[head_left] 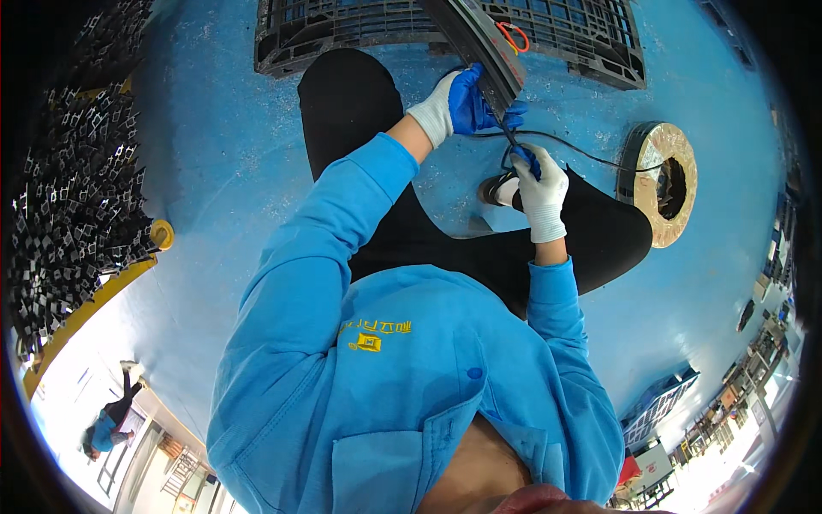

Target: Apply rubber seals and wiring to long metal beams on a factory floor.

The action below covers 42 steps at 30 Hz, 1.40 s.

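A long black profile bar [479, 56] comes down from the top of the view, its near end lying across my left hand [467, 104]. That hand wears a white glove with a blue coated palm; its fingers curl beneath the bar and show on the far side. My right hand [543, 195], gloved alike, pinches a thin black strip [511, 137] just below the bar's end. From there the strip trails right to a tan-faced roll [682, 214] on the floor. Scissors with red and orange handles [517, 39] rest by the bar; their blades are hidden.
A black plastic pallet [599, 51] lies ahead on the blue floor. My bent legs [349, 94] flank the work. To the left, a large stack of cut black profiles [77, 223] stands by a yellow rail [94, 308]. Another person [107, 428] is far off at lower left.
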{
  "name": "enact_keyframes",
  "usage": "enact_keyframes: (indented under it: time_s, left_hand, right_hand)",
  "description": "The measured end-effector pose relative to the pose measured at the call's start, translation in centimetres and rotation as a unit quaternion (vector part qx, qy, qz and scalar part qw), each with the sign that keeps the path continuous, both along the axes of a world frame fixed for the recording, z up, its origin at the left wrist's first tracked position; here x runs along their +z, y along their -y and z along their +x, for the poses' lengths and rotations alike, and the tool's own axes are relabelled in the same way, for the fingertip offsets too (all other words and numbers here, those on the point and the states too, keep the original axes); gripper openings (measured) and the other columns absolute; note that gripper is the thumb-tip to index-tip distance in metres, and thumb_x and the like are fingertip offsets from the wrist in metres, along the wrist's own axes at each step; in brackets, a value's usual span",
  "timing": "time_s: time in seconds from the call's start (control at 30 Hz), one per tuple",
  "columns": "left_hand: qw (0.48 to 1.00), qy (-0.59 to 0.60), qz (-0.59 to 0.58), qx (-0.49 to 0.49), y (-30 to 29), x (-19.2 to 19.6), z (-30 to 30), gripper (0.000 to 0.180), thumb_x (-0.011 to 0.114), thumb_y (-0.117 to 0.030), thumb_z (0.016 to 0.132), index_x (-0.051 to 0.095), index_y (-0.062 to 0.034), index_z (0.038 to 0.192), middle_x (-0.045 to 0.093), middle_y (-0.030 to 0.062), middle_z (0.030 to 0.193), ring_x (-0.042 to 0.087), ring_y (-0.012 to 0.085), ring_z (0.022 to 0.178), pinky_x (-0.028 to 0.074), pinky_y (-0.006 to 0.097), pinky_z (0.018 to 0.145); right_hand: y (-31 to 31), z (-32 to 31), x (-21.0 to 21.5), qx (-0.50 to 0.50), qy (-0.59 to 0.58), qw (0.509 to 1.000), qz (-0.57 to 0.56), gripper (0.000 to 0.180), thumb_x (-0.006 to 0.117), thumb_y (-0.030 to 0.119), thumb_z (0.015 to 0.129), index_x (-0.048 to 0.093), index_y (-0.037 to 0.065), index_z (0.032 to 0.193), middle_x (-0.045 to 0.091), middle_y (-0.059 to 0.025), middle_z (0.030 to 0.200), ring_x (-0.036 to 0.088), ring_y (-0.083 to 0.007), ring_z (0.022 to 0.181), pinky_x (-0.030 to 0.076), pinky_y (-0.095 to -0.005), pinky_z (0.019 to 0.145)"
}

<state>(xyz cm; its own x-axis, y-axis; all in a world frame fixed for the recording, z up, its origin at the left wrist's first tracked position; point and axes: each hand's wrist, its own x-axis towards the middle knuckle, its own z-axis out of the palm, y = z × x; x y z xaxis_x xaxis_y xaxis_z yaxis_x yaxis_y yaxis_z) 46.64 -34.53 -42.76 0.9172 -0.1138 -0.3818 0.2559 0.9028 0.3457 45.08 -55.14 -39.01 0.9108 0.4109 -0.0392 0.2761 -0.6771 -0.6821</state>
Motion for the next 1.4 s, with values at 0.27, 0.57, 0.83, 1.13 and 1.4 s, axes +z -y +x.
enact_keyframes:
  time_s: [0.27, 0.57, 0.83, 1.13, 1.4]
  left_hand:
    - [0.998, 0.008, -0.054, -0.026, 0.0, 0.2, 0.0, 0.048, 0.036, -0.034, 0.096, 0.038, -0.0045, 0.133, 0.053, 0.0219, 0.123, 0.058, 0.0377, 0.106, 0.048, 0.054, 0.090]
    - [0.999, 0.023, -0.013, -0.032, 0.0, -1.2, 0.1, 0.052, 0.038, -0.040, 0.096, 0.036, -0.0043, 0.134, 0.052, 0.0211, 0.124, 0.058, 0.0365, 0.106, 0.048, 0.046, 0.093]
    - [0.996, -0.068, -0.015, 0.056, 0.8, 1.8, 0.2, 0.050, 0.042, -0.045, 0.094, 0.045, -0.0073, 0.127, 0.057, 0.0141, 0.120, 0.062, 0.0248, 0.102, 0.053, 0.036, 0.087]
    - [0.992, -0.070, 0.084, 0.059, 0.5, -0.6, 0.3, 0.033, 0.068, -0.022, 0.083, 0.058, 0.0003, 0.105, 0.066, 0.0120, 0.098, 0.066, 0.0188, 0.080, 0.054, 0.026, 0.070]
    - [0.984, -0.100, 0.126, 0.073, 0.8, 0.6, 0.7, 0.027, 0.064, -0.012, 0.084, 0.057, 0.0020, 0.106, 0.065, 0.0125, 0.092, 0.065, 0.0191, 0.079, 0.054, 0.027, 0.071]
  right_hand:
    - [-0.6, 0.1, 0.6, 0.047, 0.103, 0.993, 0.021, 0.025, 0.070, 0.012, 0.075, 0.064, 0.004, 0.099, 0.066, -0.0069, 0.079, 0.058, -0.0181, 0.062, 0.045, -0.0261, 0.059]
    - [-2.4, 1.3, 0.1, 0.009, -0.094, 0.994, 0.046, 0.025, 0.064, 0.018, 0.082, 0.063, -0.002, 0.098, 0.067, -0.0084, 0.087, 0.060, -0.0194, 0.066, 0.047, -0.0264, 0.060]
    - [-1.6, 2.1, 1.5, -0.025, -0.394, 0.910, 0.126, 0.027, 0.054, 0.018, 0.089, 0.061, -0.007, 0.097, 0.065, -0.0105, 0.084, 0.056, -0.0160, 0.063, 0.046, -0.0247, 0.059]
    - [-5.2, 2.7, 1.2, -0.043, -0.382, 0.908, 0.166, 0.025, 0.053, 0.016, 0.088, 0.063, -0.006, 0.095, 0.065, -0.0095, 0.084, 0.057, -0.0139, 0.067, 0.047, -0.0220, 0.064]
    - [-2.9, 3.5, -1.1, -0.002, -0.347, 0.923, 0.169, 0.025, 0.054, 0.016, 0.088, 0.064, -0.006, 0.096, 0.065, -0.0087, 0.083, 0.057, -0.0123, 0.069, 0.045, -0.0198, 0.066]
